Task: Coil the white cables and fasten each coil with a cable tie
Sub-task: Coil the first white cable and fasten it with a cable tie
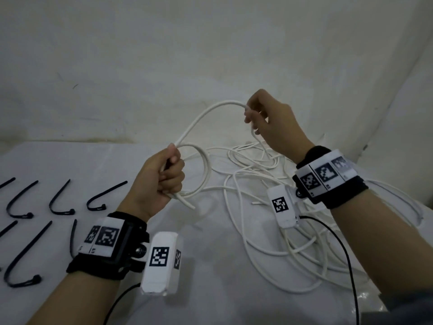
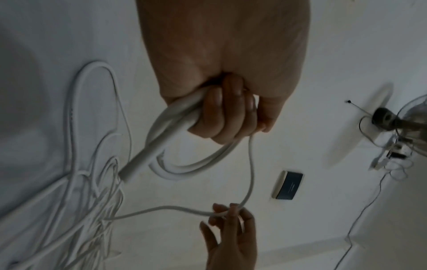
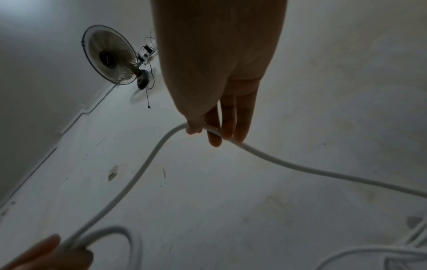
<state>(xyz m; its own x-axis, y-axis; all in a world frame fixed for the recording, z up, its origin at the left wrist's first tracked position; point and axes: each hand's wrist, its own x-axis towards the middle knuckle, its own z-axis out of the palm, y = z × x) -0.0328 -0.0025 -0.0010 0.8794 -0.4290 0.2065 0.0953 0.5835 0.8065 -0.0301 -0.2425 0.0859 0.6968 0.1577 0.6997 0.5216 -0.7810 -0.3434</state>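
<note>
My left hand [image 1: 167, 174] grips a small coil [image 1: 203, 174] of white cable above the table; its fingers [image 2: 221, 113] wrap round the loops, and the cut end [image 1: 191, 205] sticks out below. From that fist the cable [image 1: 203, 116] arches up to my right hand [image 1: 256, 116], which pinches it between thumb and fingers [image 3: 215, 127], held higher and farther back. Past the right hand the cable drops into a loose tangle of white cables [image 1: 269, 207] on the table. Several black cable ties [image 1: 58, 200] lie at the left.
A white cloth [image 1: 210, 289] covers the table, with a pale wall [image 1: 164, 55] behind. Thin black cords [image 1: 346, 254] run from the wrist cameras. A wall fan [image 3: 110, 56] shows in the right wrist view.
</note>
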